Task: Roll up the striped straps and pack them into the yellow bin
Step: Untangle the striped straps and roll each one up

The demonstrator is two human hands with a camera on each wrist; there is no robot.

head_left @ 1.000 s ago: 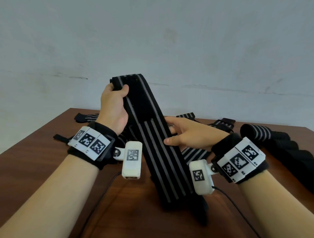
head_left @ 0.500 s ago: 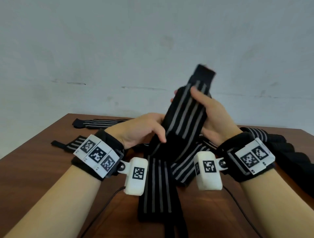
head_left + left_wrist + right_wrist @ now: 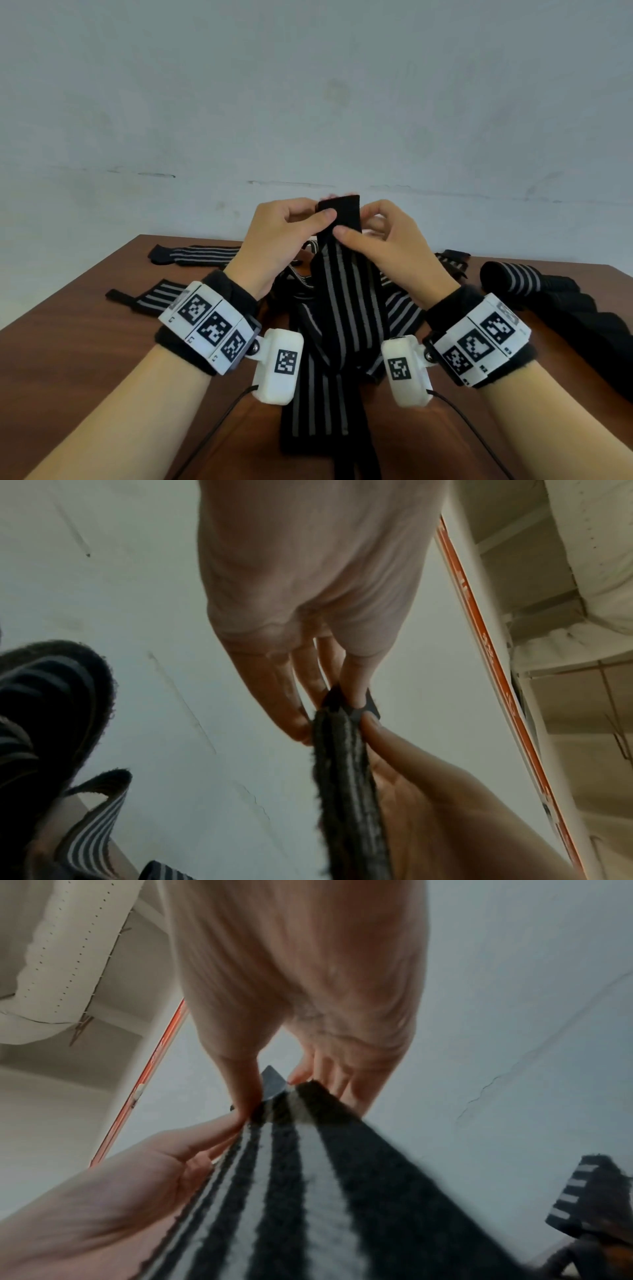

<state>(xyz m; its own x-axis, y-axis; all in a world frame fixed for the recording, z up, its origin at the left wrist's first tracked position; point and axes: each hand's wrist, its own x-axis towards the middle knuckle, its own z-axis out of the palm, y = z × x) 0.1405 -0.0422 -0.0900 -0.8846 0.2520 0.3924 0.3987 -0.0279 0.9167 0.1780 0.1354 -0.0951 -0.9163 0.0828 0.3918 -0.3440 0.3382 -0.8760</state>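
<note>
We pinch one strap's (image 3: 346, 308) top end with both hands, left (image 3: 274, 240) and right (image 3: 394, 246); one roll (image 3: 507, 279) lies right, several straps wait unrolled, bin unseen.

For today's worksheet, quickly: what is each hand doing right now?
Left hand: pinching the striped strap's top end.
Right hand: pinching the same end.

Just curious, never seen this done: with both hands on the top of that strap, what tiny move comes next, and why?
Probably fold the plain black end over to start the roll: the left hand and right hand pinch the strap at its top edge, the rest hanging unrolled.
</note>
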